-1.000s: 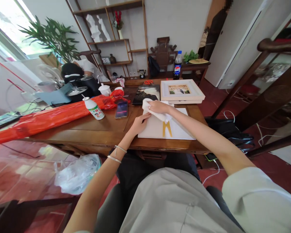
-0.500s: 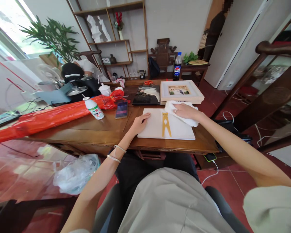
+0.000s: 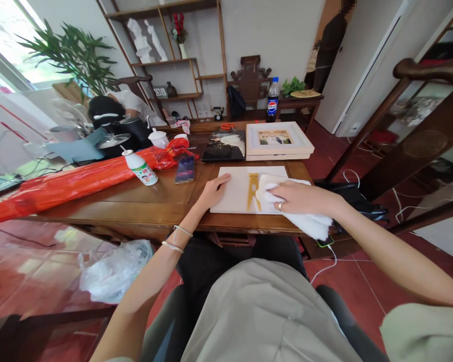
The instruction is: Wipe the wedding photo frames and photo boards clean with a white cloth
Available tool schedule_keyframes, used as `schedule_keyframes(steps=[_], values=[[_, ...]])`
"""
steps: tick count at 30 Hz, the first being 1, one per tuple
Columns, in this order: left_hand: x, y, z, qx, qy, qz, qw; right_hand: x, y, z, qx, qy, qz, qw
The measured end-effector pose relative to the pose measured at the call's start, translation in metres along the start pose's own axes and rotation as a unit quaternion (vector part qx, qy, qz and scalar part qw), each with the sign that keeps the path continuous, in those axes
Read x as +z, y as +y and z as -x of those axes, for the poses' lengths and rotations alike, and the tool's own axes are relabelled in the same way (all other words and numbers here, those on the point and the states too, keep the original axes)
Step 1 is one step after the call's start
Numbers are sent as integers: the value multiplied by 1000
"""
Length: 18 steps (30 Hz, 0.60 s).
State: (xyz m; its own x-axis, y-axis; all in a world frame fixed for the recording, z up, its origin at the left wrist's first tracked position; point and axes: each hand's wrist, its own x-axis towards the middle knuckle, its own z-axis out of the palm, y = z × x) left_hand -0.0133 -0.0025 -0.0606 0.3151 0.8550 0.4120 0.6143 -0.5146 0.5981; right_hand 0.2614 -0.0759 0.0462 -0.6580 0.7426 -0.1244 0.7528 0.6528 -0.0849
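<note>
A flat white board (image 3: 234, 199), perhaps the back of a picture frame, lies on the wooden table. A golden-yellow, two-legged stand piece (image 3: 252, 187) sits at its middle. My left hand (image 3: 214, 190) rests on the board's left side, fingers stretched out and thumb apart, holding nothing. On the right, my right hand (image 3: 296, 196), with a ring on a finger, is closed on a white cloth (image 3: 313, 224). The cloth presses on the board beside the yellow piece and hangs over its right edge. It hides the board's right part.
Behind the board are a framed picture (image 3: 305, 143) and a dark board (image 3: 222, 147). A phone (image 3: 184, 169), a white bottle (image 3: 140, 168) and a long red-wrapped bundle (image 3: 79, 176) lie to the left. A cola bottle (image 3: 272, 103) stands at the back.
My right hand has moved with the cloth from the board's far right corner toward me, down its right side. My left hand stays at the board's left side.
</note>
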Motion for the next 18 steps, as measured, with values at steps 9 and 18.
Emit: schedule_keyframes(steps=[9,18], values=[[1,0,0,6,2,5,1000,25,83,-59,47,73,6,996],[1,-2,-1,0,1,4,1000,-6,8,22,3,-28,-54,998]])
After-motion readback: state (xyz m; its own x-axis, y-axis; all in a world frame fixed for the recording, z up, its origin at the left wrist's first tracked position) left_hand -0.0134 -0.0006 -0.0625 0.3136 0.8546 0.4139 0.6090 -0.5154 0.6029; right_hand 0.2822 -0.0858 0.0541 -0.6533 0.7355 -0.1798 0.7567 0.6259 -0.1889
